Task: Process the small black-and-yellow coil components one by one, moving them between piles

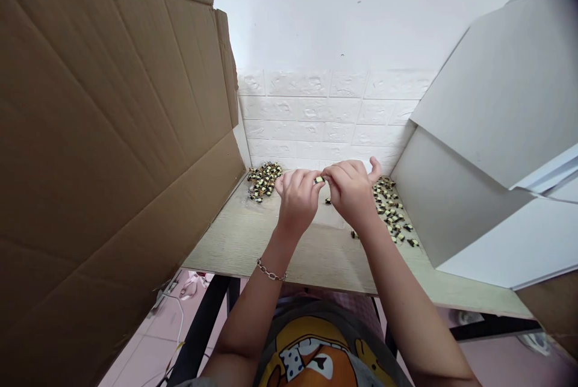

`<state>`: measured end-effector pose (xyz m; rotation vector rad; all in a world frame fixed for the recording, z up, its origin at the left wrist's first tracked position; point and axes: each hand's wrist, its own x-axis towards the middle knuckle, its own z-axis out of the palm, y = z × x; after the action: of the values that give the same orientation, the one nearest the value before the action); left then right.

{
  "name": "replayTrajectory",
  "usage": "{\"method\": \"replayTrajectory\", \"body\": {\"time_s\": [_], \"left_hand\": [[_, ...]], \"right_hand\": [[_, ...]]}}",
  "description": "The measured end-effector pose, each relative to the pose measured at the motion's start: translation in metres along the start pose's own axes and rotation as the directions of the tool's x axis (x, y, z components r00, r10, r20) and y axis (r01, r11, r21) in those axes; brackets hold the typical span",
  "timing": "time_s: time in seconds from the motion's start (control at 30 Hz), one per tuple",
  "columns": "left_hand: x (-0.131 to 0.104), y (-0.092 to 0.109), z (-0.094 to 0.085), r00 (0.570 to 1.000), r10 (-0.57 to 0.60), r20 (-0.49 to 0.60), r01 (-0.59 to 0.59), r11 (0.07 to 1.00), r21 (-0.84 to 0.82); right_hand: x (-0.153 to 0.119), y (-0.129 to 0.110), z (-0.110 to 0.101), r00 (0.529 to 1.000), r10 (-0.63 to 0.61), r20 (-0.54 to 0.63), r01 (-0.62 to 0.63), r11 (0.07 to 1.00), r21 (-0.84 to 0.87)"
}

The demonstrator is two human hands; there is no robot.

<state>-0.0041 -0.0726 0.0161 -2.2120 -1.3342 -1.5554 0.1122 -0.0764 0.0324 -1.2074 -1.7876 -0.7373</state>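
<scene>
Between the fingertips of both hands, above the table, is a small black part with a yellow band, which looks like a little transformer. My left hand is closed and pinches it from the left. My right hand is closed at its right end, little finger sticking out; what its fingertips grip is hidden. A similar loose part lies on the table below, between the hands. Another single part is beside my right wrist. Piles of the same parts lie left and right of my hands.
The light wooden table meets a white brick-patterned wall behind. A tall cardboard sheet bounds the left side, and white panels the right. A pale, flat sheet lies beneath my hands.
</scene>
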Motion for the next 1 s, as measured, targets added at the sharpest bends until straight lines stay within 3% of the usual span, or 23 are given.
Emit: {"method": "replayTrajectory", "body": {"time_s": [0.1, 0.17, 0.23, 0.3, 0.4, 0.5, 0.6, 1.0], "left_hand": [[0.001, -0.003, 0.002, 0.996, -0.086, 0.039, 0.092, 0.973, -0.213], [0.001, -0.004, 0.005, 0.983, -0.165, 0.082, 0.184, 0.881, -0.436], [0.001, -0.005, 0.009, 0.948, -0.262, 0.182, 0.315, 0.673, -0.67], [0.001, -0.005, 0.011, 0.884, -0.321, 0.34, 0.451, 0.388, -0.804], [0.002, -0.006, 0.01, 0.775, -0.317, 0.547, 0.589, 0.046, -0.807], [0.002, -0.008, 0.007, 0.708, -0.28, 0.649, 0.633, -0.158, -0.758], [0.003, -0.01, 0.007, 0.691, -0.231, 0.685, 0.636, -0.254, -0.728], [0.012, -0.01, 0.007, 0.671, -0.144, 0.727, 0.653, -0.349, -0.672]], "right_hand": [[0.001, 0.001, -0.001, 0.999, 0.045, -0.022, -0.044, 0.999, 0.019], [0.0, 0.0, -0.001, 0.997, 0.065, -0.049, -0.064, 0.998, 0.022], [-0.001, 0.0, 0.0, 0.994, 0.072, -0.081, -0.071, 0.997, 0.018], [-0.003, -0.001, 0.001, 0.992, 0.065, -0.108, -0.064, 0.998, 0.015], [-0.005, -0.001, 0.002, 0.992, 0.042, -0.122, -0.039, 0.999, 0.032], [-0.007, -0.001, 0.003, 0.992, 0.025, -0.125, -0.018, 0.998, 0.053], [-0.007, -0.002, 0.005, 0.99, 0.011, -0.139, -0.003, 0.998, 0.056], [0.0, -0.003, 0.004, 0.988, -0.08, -0.128, 0.069, 0.993, -0.092]]}}
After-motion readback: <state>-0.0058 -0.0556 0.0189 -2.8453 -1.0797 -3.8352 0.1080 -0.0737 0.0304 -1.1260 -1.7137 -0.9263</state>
